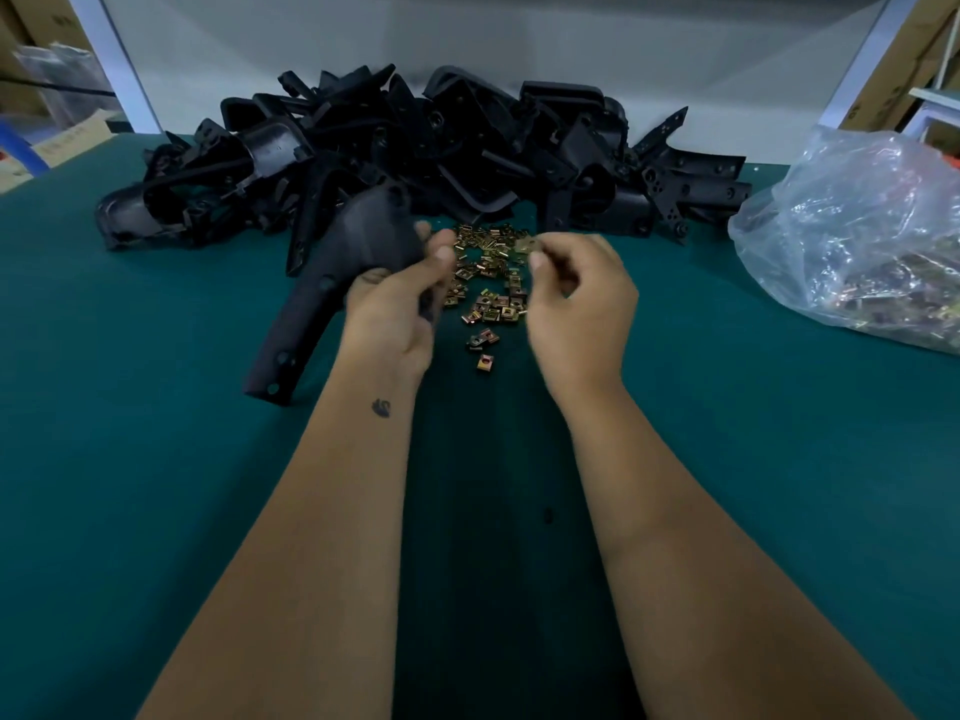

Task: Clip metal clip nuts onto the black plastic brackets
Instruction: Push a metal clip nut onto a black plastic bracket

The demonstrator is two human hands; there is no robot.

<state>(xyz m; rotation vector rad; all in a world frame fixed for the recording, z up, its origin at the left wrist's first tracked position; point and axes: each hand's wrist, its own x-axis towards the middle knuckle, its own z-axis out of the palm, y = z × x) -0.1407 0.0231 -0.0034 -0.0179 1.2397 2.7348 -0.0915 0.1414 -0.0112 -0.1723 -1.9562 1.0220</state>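
Forearms: both bare forearms reach up from the bottom edge, nearest the camera; the left one carries a small dark mark near the wrist.
Table (156, 459): a dark green surface runs across the whole view under everything else.
Bracket pile (426, 148): a long heap of black plastic brackets lies along the far edge of the table, against a pale wall.
Plastic bag (857, 241): a clear, crumpled bag sits at the far right of the table, with small brassy parts showing through it.
Held bracket (332, 283): a long black angled piece, tilted from the pile down toward the left, with holes along its lower arm; motion blurs it a little.
Left hand (400, 304): fingers and thumb curl round the upper end of the held bracket.
Right hand (576, 304): fingers curled, thumb and forefinger pinching one clip nut (525, 245) just above the loose ones, near the left hand's fingertips.
Loose clip nuts (491, 283): a scatter of small gold-coloured metal clips lies on the table between the two hands, just in front of the pile.
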